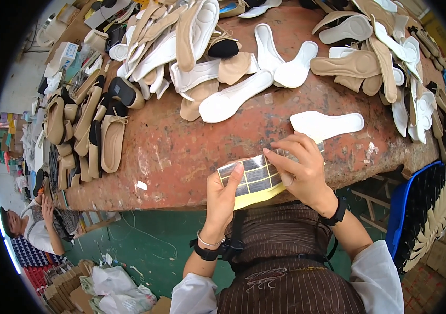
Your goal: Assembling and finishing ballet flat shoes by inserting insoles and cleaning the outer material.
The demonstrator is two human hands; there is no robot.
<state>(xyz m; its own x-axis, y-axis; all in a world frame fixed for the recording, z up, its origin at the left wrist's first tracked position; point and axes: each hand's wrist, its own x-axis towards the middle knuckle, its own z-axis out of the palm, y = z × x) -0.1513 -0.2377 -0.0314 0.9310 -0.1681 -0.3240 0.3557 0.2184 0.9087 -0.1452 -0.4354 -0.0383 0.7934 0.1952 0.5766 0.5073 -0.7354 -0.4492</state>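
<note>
Over the near edge of the desk (181,165): a sticker sheet (249,180) is being held up in front of a striped brown apron (291,288); dark, glossy stickers (259,174) are sitting in a grid on its yellow backing. Whether it is also touching the desk, I cannot tell.
Left hand: this hand (221,194) is closing on the sheet's left end, the thumb lying flat on top and the fingers supporting from beneath.
Right hand: this one (305,171) is curling over the right part of the sheet, thumb and finger coming nearly together at the far edge; whether they are pinching a sticker or only the sheet, I cannot tell.
Sheet and hands: it is spanning from one hand to the other, its middle showing between them and its right part passing beneath the right fingers.
Handling: the sheet is probably feeling very light and bendy, with a slick face; the stickers are likely being thin, easily creased and tacky underneath.
Where to grip: the plain yellow border is offering a hold clear of the stickers; for a single sticker, a corner is looking best for a fingernail.
White insole: one (327,124) is lying on the desk just beyond the right hand.
</note>
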